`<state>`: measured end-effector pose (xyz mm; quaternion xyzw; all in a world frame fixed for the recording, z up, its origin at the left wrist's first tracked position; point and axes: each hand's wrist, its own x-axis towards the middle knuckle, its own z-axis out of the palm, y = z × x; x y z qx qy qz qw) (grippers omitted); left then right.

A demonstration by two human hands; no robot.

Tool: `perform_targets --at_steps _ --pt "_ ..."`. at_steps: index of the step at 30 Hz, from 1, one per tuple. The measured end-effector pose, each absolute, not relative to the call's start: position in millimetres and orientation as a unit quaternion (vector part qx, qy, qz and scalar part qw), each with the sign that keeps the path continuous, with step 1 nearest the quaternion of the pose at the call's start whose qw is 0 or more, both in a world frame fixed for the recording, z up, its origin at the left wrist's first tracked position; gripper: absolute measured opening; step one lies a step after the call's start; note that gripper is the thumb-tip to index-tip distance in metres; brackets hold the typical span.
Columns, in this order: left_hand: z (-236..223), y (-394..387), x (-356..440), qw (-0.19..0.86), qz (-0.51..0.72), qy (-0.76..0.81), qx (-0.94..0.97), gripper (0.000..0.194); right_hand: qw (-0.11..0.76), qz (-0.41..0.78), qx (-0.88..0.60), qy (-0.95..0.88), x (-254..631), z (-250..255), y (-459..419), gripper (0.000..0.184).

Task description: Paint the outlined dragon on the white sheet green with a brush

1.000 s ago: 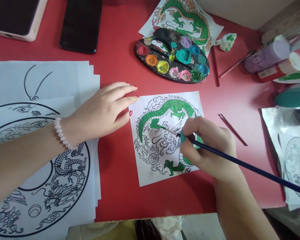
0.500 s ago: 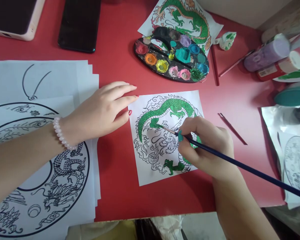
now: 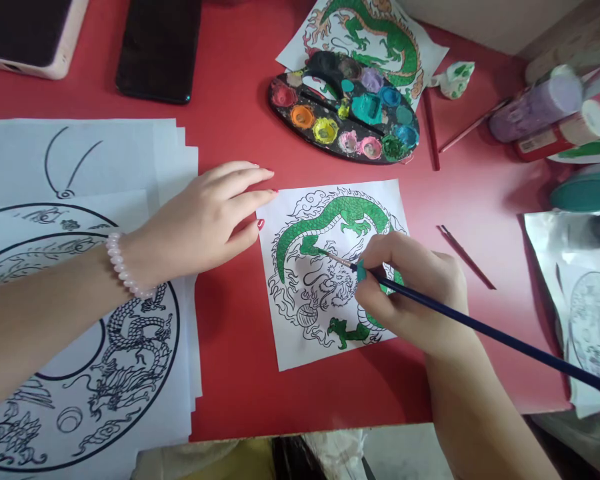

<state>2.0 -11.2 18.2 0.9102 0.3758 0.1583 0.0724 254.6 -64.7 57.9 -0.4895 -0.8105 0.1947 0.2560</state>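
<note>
In the head view, a square paper with a dragon drawing [image 3: 290, 347] lies on the red table [image 3: 240, 387]; much of the dragon's body is painted green. My right hand [image 3: 415, 290] pinches a long dark blue paintbrush [image 3: 460, 319]. Its tip touches the paper at the dragon's green leg, left of the head. My left hand [image 3: 220, 213] lies flat with fingers apart, fingertips at the paper's upper left edge, and a pink bead bracelet is on its wrist. Above the paper sits a black paint palette [image 3: 305, 137] with several coloured wells.
A second painted dragon sheet [image 3: 405, 50] lies partly beneath the palette. Line-drawing sheets [image 3: 175, 187] are stacked at left, below two phones [image 3: 157, 53]. Right of the paper lies a thin brush [image 3: 467, 257]. Paint bottles [image 3: 535, 107] stand at the upper right.
Almost nothing differs. The view has shifted very slightly; both hands and the brush tip stay at the same spots on the paper.
</note>
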Motion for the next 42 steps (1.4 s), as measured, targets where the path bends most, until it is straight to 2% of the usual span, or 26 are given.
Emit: perform_targets --at_steps 4,10,17,24,30,35,42 --pt "18.3 -11.0 1.4 0.072 0.156 0.376 0.911 0.038 0.243 0.181 -0.495 -0.814 256.0 58.4 -65.3 0.014" --pt "18.6 -11.3 0.6 0.07 0.155 0.378 0.91 0.038 0.266 0.198 -0.484 -0.81 256.0 57.2 -65.6 0.013" --pt "18.7 -11.3 0.9 0.071 0.155 0.377 0.91 0.037 0.239 0.169 -0.495 -0.818 255.2 57.9 -64.5 0.014" --pt "18.4 -10.9 1.2 0.074 0.152 0.38 0.909 0.037 0.273 0.201 -0.484 -0.807 257.0 56.9 -65.0 0.013" --pt "18.3 -10.4 0.2 0.075 0.152 0.376 0.911 0.038 0.236 0.183 -0.484 -0.823 256.2 59.0 -64.9 0.015" --pt "18.3 -10.5 0.3 0.077 0.15 0.38 0.909 0.039 0.261 0.207 -0.476 -0.814 257.5 60.0 -65.3 0.014" --pt "18.8 -10.4 1.2 0.09 0.155 0.381 0.907 0.038 0.229 0.193 -0.478 -0.826 257.6 59.0 -66.0 0.014"
